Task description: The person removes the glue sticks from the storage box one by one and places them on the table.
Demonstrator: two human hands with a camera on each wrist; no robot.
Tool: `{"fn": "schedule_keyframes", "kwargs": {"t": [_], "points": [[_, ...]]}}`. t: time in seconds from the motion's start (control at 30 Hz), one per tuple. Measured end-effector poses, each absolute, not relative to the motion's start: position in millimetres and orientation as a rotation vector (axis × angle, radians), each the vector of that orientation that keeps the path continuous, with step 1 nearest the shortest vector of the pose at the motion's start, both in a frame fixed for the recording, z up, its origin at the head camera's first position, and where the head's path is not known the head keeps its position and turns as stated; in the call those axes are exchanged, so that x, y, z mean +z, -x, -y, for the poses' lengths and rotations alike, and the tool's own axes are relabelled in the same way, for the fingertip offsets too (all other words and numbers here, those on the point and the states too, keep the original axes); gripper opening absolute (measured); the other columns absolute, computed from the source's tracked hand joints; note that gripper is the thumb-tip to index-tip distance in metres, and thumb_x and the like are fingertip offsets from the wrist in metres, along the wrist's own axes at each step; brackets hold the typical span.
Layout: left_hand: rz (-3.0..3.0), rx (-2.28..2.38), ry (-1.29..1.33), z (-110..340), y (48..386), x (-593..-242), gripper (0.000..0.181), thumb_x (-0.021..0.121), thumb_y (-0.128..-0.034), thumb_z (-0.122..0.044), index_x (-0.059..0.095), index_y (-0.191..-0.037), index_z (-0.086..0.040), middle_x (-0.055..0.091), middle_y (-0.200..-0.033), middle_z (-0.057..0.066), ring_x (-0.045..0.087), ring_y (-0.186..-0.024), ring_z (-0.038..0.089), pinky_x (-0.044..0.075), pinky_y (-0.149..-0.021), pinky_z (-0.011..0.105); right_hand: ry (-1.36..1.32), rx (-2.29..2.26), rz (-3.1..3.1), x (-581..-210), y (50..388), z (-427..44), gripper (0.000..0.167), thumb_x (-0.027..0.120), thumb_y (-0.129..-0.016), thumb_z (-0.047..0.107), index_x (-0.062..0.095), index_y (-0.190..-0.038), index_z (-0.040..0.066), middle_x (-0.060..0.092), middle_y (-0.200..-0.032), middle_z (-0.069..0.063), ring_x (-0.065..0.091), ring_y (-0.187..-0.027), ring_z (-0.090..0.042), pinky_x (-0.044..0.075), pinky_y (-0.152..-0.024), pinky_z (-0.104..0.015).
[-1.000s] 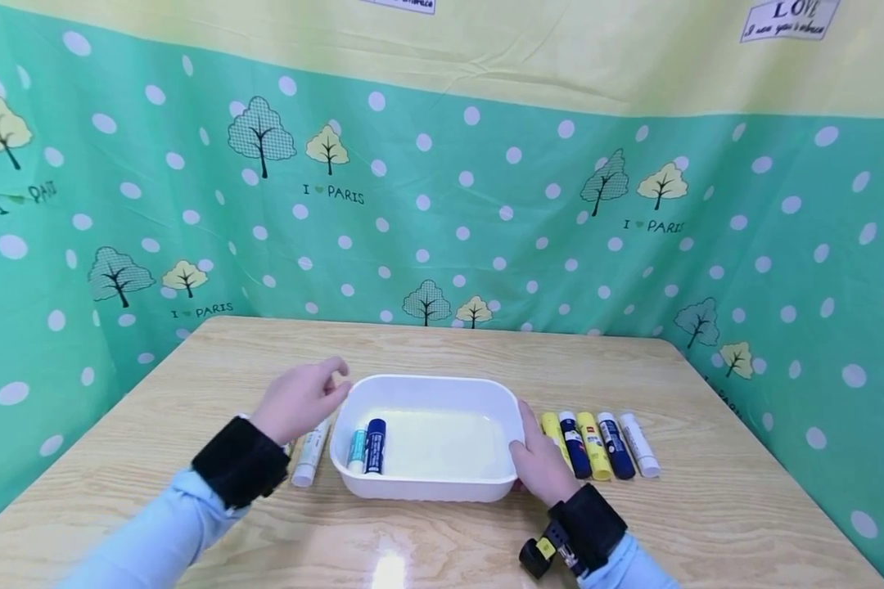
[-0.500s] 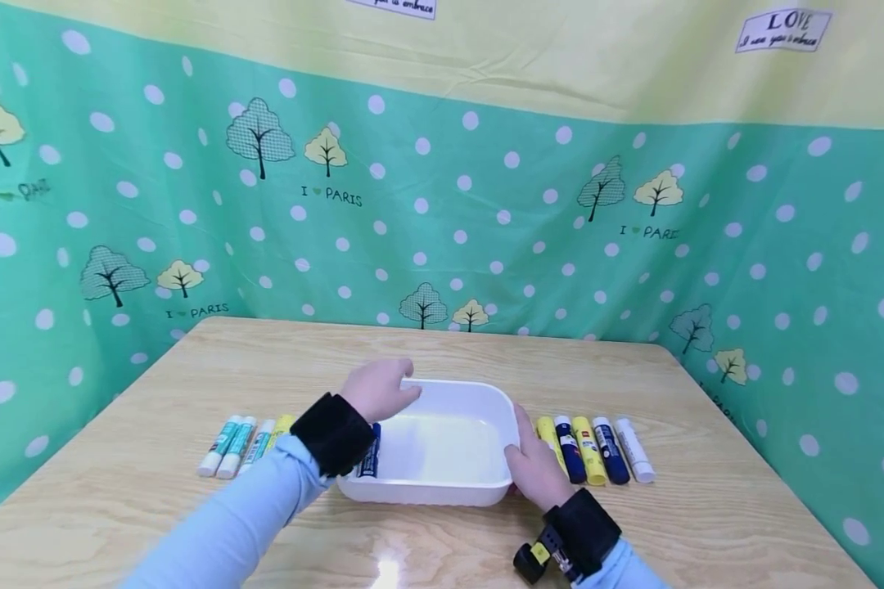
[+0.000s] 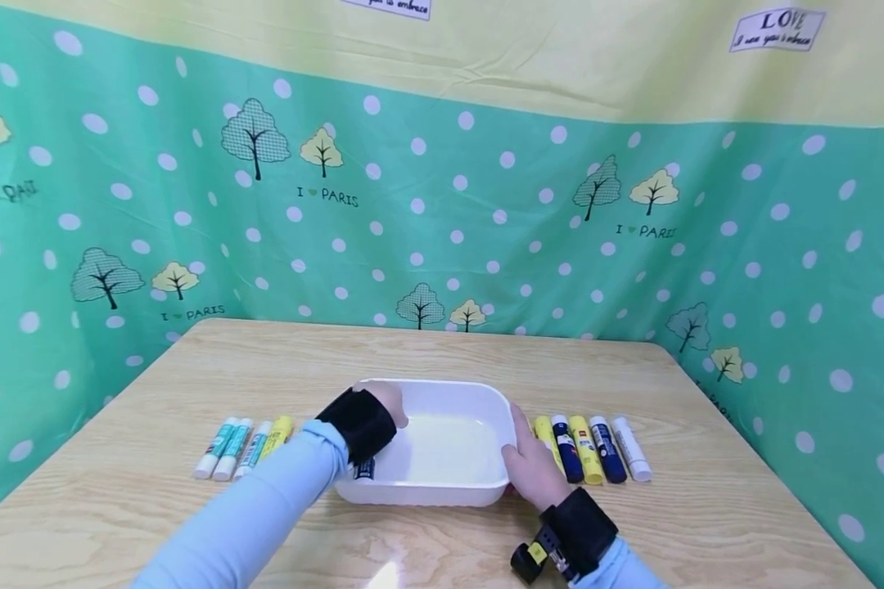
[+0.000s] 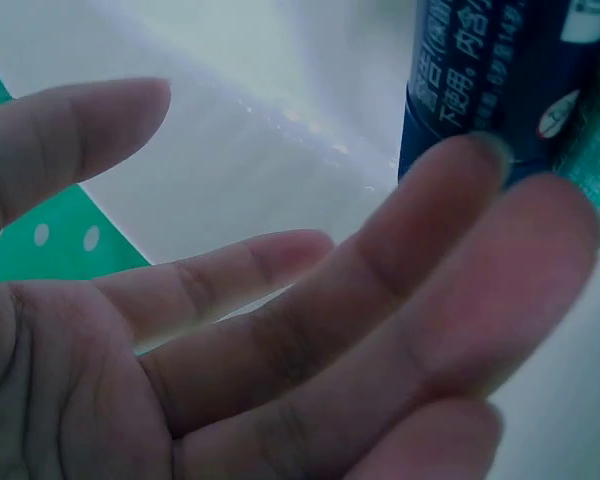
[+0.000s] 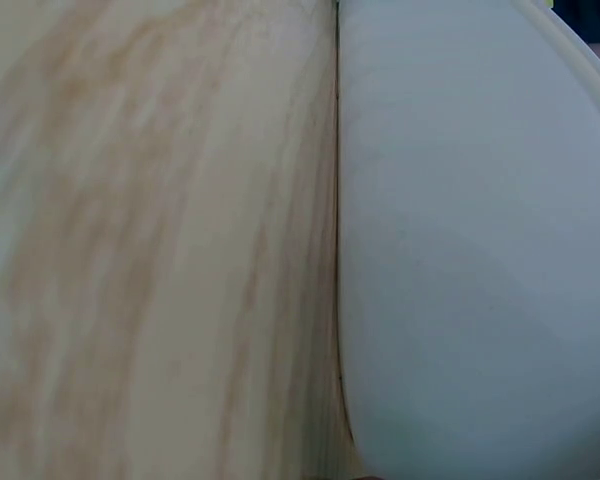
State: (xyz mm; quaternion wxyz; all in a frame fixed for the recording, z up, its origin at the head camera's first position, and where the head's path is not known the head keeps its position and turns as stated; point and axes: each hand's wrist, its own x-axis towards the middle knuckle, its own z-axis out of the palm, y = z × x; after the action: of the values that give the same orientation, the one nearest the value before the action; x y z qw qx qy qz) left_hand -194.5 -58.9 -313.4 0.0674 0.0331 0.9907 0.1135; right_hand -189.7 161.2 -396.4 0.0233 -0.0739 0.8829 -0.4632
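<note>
A white plastic bin (image 3: 427, 494) stands mid-table. My left hand (image 3: 392, 401) reaches down inside its left part. In the left wrist view the fingers (image 4: 280, 340) are loosely spread, with the thumb well apart from them. One fingertip overlaps a dark blue glue stick (image 4: 480, 75); whether they touch I cannot tell. A teal glue stick (image 4: 598, 135) lies beside the blue one. From the head view, only the lower end of the blue stick shows past my wrist. My right hand (image 3: 536, 468) grips the bin's right rim, thumb at the inner edge.
Right of the bin lies a row of yellow, navy and white glue sticks (image 3: 584, 448). To its left are teal-and-white sticks (image 3: 232, 448) and a yellow one (image 3: 276, 433); my left sleeve passes close by them. A patterned curtain (image 3: 442, 229) hangs behind the wooden table (image 3: 442, 352).
My left hand has come from the bin's left edge, over the rim and down into it, and the sleeve now covers part of the left row. My right hand keeps its hold.
</note>
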Motion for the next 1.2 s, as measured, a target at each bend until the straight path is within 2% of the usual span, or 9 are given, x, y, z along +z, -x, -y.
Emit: {"fn": "schedule_keyframes", "kwargs": {"t": [0.13,0.33,0.5,0.77,1.0,1.2], "points": [[-3.039,0.299,-0.188,58,190,-313,0.017,0.056,-0.0721,-0.015,0.054,-0.057,-0.01,0.047,-0.057,0.0,0.045,-0.055,0.015,0.036,-0.056,0.025,0.23,-1.429,-2.734,-396,189,-160,0.06,0.033,-0.086,0.011,0.006,-0.139,0.018,0.042,-0.125,-0.02,0.048,-0.047,-0.02,0.041,-0.044,-0.032],[-3.028,0.436,-0.329,54,190,-317,0.011,0.055,-0.0677,-0.003,0.047,-0.063,-0.009,0.043,-0.059,0.001,0.042,-0.057,0.016,0.034,-0.055,0.025,0.203,-1.417,-2.743,-395,189,-161,0.06,0.033,-0.086,0.011,0.006,-0.139,0.018,0.041,-0.126,-0.02,0.047,-0.046,-0.02,0.04,-0.043,-0.032],[-2.986,0.505,-0.327,47,193,-319,0.013,0.052,-0.0702,0.003,0.046,-0.07,-0.009,0.044,-0.063,0.003,0.043,-0.059,0.018,0.034,-0.054,0.026,0.185,-1.416,-2.742,-396,189,-161,0.06,0.033,-0.086,0.011,0.006,-0.139,0.018,0.041,-0.126,-0.021,0.047,-0.045,-0.02,0.04,-0.043,-0.031],[-3.05,0.455,-0.38,47,184,-322,0.013,0.055,-0.068,-0.005,0.046,-0.06,-0.01,0.042,-0.057,0.001,0.041,-0.052,0.016,0.032,-0.05,0.025,0.183,-1.433,-2.738,-396,189,-162,0.061,0.033,-0.085,0.01,0.006,-0.139,0.019,0.041,-0.126,-0.021,0.047,-0.045,-0.021,0.04,-0.043,-0.032],[-2.946,0.445,-0.278,40,184,-322,0.01,0.062,-0.067,-0.012,0.052,-0.066,-0.011,0.049,-0.064,0.001,0.046,-0.06,0.016,0.036,-0.06,0.028,0.188,-1.435,-2.735,-396,189,-159,0.06,0.033,-0.086,0.011,0.006,-0.139,0.02,0.039,-0.128,-0.019,0.047,-0.046,-0.02,0.04,-0.043,-0.031],[-2.929,0.377,-0.265,36,184,-322,0.013,0.064,-0.0653,-0.014,0.052,-0.062,-0.013,0.049,-0.061,0.0,0.047,-0.057,0.016,0.035,-0.056,0.027,0.19,-1.422,-2.747,-397,190,-159,0.06,0.033,-0.086,0.011,0.006,-0.139,0.021,0.038,-0.13,-0.017,0.047,-0.046,-0.02,0.04,-0.043,-0.031]]}}
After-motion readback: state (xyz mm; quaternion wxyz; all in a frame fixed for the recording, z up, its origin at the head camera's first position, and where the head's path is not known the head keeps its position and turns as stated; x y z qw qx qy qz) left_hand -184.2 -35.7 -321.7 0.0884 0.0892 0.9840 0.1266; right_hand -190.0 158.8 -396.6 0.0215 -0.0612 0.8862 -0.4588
